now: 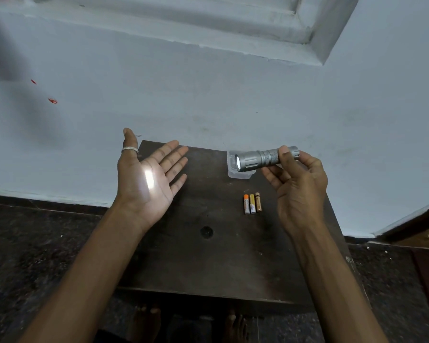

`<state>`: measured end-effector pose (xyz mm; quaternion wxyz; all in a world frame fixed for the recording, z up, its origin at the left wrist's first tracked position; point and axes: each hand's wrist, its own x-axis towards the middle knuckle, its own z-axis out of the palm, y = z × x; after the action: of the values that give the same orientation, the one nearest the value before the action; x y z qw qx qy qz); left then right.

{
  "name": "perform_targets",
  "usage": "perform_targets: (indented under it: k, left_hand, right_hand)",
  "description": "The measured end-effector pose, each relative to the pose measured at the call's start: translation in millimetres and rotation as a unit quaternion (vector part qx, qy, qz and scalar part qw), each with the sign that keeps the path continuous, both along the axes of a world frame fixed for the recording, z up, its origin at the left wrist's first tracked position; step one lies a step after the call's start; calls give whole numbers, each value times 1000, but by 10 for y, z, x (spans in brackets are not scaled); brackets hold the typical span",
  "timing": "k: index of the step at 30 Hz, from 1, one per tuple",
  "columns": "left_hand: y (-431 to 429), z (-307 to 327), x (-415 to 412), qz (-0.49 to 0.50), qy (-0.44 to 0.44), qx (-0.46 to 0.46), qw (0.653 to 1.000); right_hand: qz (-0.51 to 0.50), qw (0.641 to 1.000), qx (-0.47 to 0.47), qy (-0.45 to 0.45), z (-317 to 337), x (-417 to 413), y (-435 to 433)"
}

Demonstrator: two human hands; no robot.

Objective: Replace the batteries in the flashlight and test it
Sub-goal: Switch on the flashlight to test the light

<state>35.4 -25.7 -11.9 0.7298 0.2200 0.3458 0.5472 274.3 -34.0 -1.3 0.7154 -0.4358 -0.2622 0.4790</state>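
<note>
My right hand [300, 184] grips the rear of a silver flashlight [260, 158], held level above the table with its lens facing left. The lens glows white. My left hand [149, 177] is held open, palm facing the lens, with a bright patch of light on the palm and a silver ring on the thumb. Three small batteries [252, 203] lie side by side on the dark wooden table [208, 263], below the flashlight.
A small clear plastic container [240, 174] sits on the table's far edge, partly behind the flashlight head. The table stands against a pale blue wall [208, 95]. Dark speckled floor surrounds it, and my bare feet show below the near edge.
</note>
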Motion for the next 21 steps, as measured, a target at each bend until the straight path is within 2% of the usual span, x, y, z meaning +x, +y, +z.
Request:
perform_targets:
  k: [21]
  left_hand:
    - [-32, 16, 33, -6, 23, 7, 1000]
  right_hand:
    - [-1, 999, 11, -33, -12, -77, -2]
